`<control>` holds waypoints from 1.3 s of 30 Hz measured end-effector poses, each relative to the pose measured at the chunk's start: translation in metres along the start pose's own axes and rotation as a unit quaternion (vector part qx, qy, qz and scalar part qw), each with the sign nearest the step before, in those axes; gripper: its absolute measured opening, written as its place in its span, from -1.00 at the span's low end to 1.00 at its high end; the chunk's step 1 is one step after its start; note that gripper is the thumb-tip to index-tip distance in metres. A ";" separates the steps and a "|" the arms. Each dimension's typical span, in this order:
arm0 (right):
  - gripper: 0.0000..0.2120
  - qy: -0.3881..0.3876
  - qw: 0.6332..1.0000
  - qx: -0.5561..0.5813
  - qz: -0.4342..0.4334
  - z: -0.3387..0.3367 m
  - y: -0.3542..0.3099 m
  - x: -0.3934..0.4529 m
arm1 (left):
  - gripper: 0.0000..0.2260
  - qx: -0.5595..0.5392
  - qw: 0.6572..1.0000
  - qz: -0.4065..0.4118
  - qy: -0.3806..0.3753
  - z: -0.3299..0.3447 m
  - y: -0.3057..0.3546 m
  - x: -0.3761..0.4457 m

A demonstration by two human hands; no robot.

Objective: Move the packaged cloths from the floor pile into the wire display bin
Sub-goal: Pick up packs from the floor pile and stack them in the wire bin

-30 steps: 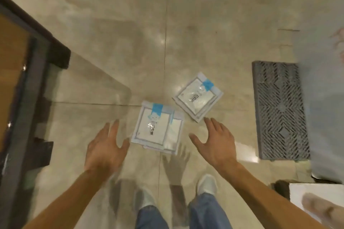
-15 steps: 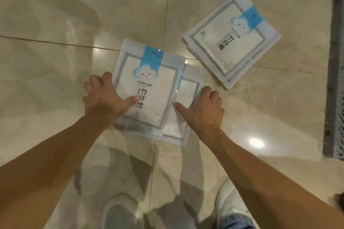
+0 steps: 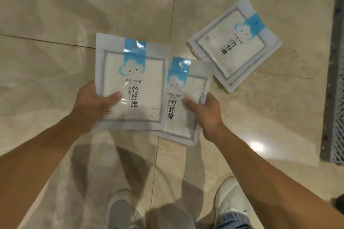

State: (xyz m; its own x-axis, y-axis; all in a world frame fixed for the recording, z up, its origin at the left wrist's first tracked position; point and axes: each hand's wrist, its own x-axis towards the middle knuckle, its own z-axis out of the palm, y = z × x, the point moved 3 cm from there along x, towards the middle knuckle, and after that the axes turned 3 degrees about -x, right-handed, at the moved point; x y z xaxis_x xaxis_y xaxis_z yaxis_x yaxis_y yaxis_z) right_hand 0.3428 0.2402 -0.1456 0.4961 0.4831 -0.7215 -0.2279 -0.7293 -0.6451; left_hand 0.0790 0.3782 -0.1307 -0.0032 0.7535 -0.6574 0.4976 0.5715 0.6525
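Note:
Two packaged cloths are lifted off the floor, each a clear white pack with a blue cloud label. My left hand (image 3: 93, 102) grips the larger-looking pack (image 3: 134, 72) at its left edge, thumb on the front. My right hand (image 3: 204, 111) grips the second pack (image 3: 186, 87) at its right edge, thumb on top; this pack is tucked partly under the first. A small stack of the same packs (image 3: 234, 42) lies flat on the floor up and to the right. The wire display bin is out of view.
Glossy beige floor tiles (image 3: 55, 15) fill the view. A grey perforated crate or mat (image 3: 335, 80) lies along the right edge. My two shoes (image 3: 122, 210) stand at the bottom, below the held packs.
My hands reached down to the near packs, closed on their edges and have now raised both off the floor. The camera has come much closer to the floor.

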 end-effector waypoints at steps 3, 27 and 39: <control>-0.74 -0.022 0.999 0.007 -0.030 -0.021 -0.033 -0.019 | -0.79 -0.026 0.999 0.021 0.023 -0.025 0.021 -0.019; -0.82 -0.126 0.977 0.027 -0.169 -0.166 -0.608 -0.510 | -0.62 -0.194 0.955 0.189 0.123 -0.398 0.484 -0.476; -0.76 -0.350 0.908 -0.036 -0.227 -0.068 -0.717 -0.775 | -0.45 -0.317 0.874 0.220 0.295 -0.576 0.464 -0.764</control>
State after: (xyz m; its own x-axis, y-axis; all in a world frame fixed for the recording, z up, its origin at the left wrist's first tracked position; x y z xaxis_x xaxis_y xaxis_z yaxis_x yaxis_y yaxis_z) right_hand 0.1787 0.3555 0.8931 -0.1341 0.9129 -0.3855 -0.0646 -0.3963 -0.9159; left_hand -0.1876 0.2547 0.8917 -0.4725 0.8753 -0.1031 -0.0177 0.1076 0.9940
